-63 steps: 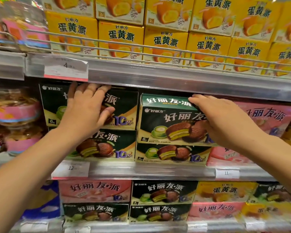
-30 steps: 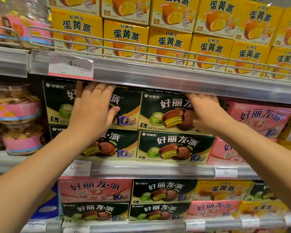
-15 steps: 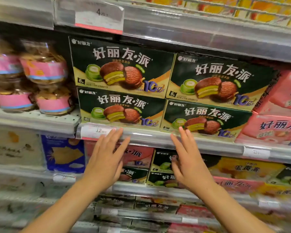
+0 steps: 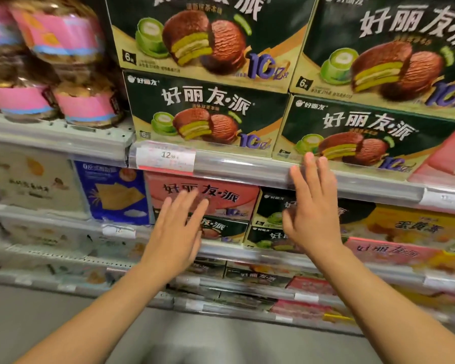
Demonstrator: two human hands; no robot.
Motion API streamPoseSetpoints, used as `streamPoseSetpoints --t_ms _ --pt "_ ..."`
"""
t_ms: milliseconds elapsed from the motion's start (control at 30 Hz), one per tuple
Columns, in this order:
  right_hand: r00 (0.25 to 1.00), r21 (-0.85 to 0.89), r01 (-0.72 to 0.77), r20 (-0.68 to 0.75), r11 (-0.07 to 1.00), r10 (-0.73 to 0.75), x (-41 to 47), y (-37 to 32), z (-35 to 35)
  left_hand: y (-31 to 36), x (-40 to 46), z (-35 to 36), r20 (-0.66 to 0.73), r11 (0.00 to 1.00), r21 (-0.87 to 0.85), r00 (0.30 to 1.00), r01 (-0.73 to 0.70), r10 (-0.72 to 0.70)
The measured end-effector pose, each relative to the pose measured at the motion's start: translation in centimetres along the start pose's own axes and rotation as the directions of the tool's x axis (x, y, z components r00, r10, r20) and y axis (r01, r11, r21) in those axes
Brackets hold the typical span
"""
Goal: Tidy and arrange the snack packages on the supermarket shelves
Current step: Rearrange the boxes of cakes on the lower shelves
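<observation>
Dark green pie boxes stand stacked two high in two columns on the upper shelf: the lower left box (image 4: 208,114) and the lower right box (image 4: 363,132). Below them, a pink pie box (image 4: 221,193) sits on a dark green box (image 4: 221,228) on the lower shelf. My left hand (image 4: 177,232) is open with fingers spread in front of that pink and green stack. My right hand (image 4: 313,206) is open too, fingers straight, its tips reaching up to the upper shelf rail (image 4: 247,166). Neither hand holds anything.
Pink-banded tubs (image 4: 87,106) stand at the upper left. A blue package (image 4: 113,193) and pale boxes (image 4: 32,179) fill the lower shelf's left side. Yellow and pink boxes (image 4: 410,227) lie to the right. More shelves run below, then grey floor (image 4: 63,319).
Both hands left the green boxes on the upper shelf and dropped to the shelf below. The view has tilted down and closer to the shelves.
</observation>
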State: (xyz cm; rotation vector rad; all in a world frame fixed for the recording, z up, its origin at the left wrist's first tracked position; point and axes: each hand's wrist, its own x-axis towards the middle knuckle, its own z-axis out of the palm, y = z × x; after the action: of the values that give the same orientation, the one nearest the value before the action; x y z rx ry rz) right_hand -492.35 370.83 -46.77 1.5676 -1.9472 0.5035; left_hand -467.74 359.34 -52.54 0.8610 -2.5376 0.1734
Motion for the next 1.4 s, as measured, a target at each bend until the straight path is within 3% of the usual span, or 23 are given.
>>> streamPoseSetpoints --t_ms 133,267,333,667,833,900,1000,1067,1200,1300,1400 --pt "0.999 0.012 -0.028 -0.026 1.000 0.029 -0.1 -0.3 0.4 -0.8 3.6 -0.5 -0.031 0.988 0.128 0.996 0.085 -0.082" --pt "0.999 0.024 -0.031 -0.020 0.999 0.032 0.0 -0.1 0.5 -1.7 5.4 -1.3 0.153 0.944 0.222 0.947 0.244 -0.281" --pt "0.999 0.032 -0.025 -0.020 0.999 0.026 0.0 0.0 0.5 -2.2 5.7 -1.3 0.174 0.923 0.272 0.929 0.273 -0.326" --pt "0.998 0.054 -0.062 -0.024 0.997 0.063 -0.1 0.1 1.1 -3.6 5.4 -2.2 0.108 0.975 0.215 0.991 0.059 -0.084" --pt "0.997 0.093 -0.073 0.016 0.993 0.072 -0.2 -0.2 0.6 -3.6 3.3 -3.0 -0.041 0.976 0.202 0.995 -0.077 0.087" --pt "0.995 0.186 -0.094 0.040 0.978 0.088 0.0 -0.6 -0.1 -3.5 1.8 -3.4 -0.096 0.982 0.161 0.989 -0.096 0.112" --pt "0.990 0.494 -0.107 0.129 0.863 0.049 -1.1 -1.4 -1.8 -3.2 -0.1 -4.6 -0.013 0.997 0.056 0.999 -0.044 0.045" --pt "0.962 0.636 -0.211 0.269 0.742 0.043 -3.4 -2.5 -2.8 -2.4 -1.0 -5.2 0.086 0.999 -0.042 0.996 0.010 -0.007" --pt "0.783 0.670 -0.600 0.604 0.438 0.148 -7.2 -3.5 -3.7 0.5 -1.1 -5.8 0.240 0.955 -0.284 0.971 0.083 -0.012" --pt "0.716 0.667 -0.698 0.643 0.260 0.273 -9.6 -1.7 -4.4 2.6 -0.6 -5.1 0.280 0.928 -0.371 0.957 0.042 0.069" --pt "0.649 0.660 -0.741 0.655 0.124 0.387 -12.9 0.9 -6.0 5.1 0.2 -4.1 0.220 0.950 -0.297 0.961 -0.100 0.170"
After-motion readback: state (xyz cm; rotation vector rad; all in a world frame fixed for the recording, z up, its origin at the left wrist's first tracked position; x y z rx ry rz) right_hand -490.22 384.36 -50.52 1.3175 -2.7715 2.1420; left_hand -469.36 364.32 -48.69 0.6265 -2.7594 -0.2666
